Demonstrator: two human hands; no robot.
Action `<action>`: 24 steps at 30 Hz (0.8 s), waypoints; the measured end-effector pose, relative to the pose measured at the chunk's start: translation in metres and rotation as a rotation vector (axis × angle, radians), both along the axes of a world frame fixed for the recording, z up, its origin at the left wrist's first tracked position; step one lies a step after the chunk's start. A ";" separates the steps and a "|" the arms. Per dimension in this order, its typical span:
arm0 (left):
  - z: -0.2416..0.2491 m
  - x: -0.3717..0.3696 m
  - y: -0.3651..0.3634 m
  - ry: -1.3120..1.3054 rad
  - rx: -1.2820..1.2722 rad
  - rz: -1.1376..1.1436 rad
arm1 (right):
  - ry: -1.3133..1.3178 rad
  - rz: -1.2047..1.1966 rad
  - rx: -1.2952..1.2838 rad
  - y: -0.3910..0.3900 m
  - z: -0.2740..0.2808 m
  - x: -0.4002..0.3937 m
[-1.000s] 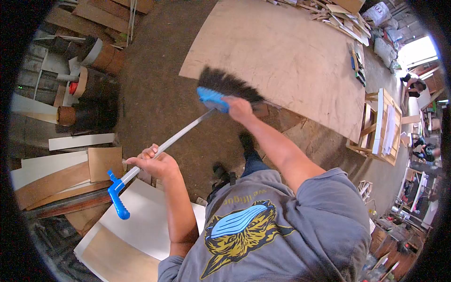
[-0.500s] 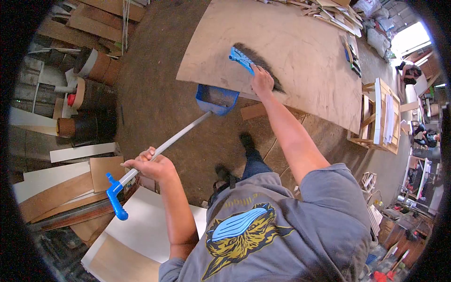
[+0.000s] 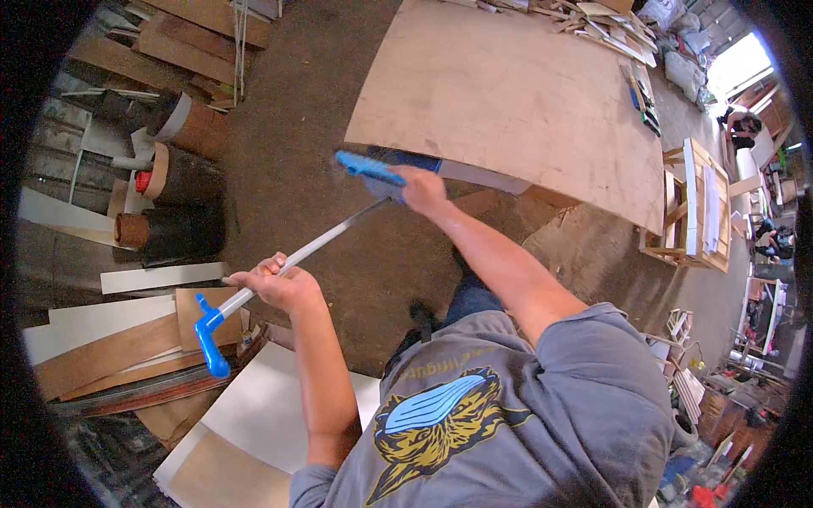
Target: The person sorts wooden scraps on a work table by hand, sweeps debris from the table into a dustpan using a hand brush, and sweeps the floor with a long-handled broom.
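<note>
My left hand [image 3: 286, 286] is closed around the white pole of a long-handled blue dustpan [image 3: 415, 160], below the blue hooked grip [image 3: 211, 337] at the pole's top end. The pan itself sits at the near edge of a large plywood sheet [image 3: 500, 93], partly covered by what my other hand holds. My right hand [image 3: 423, 191] grips a blue brush [image 3: 369, 167] over the dustpan, just off the board's edge. Its bristles are mostly hidden and blurred.
Wood scraps [image 3: 605, 30] lie piled on the board's far end. A wooden frame stand [image 3: 699, 203] is at the right, and rolls [image 3: 174, 233] and offcut panels [image 3: 114, 334] stand at the left. Another person [image 3: 745, 125] is far right.
The brush in my right hand has swept toward me and left, off the board and over the dustpan. My left hand keeps its hold on the pole.
</note>
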State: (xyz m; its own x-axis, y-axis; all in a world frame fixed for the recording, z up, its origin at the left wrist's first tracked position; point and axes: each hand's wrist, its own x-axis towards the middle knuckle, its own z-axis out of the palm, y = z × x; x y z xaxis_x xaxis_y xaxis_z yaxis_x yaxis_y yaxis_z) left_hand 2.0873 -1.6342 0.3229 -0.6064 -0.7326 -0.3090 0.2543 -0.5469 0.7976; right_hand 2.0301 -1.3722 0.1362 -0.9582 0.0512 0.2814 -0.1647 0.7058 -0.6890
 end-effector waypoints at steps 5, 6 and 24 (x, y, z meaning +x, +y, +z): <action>-0.004 -0.014 -0.030 0.004 -0.031 -0.001 | -0.029 -0.277 0.206 0.042 0.010 -0.021; -0.002 -0.014 -0.033 0.006 -0.026 -0.007 | -0.118 -0.339 0.235 0.051 0.022 -0.021; 0.017 -0.178 -0.140 0.014 -0.025 -0.008 | -0.218 -0.205 0.041 -0.118 0.020 -0.153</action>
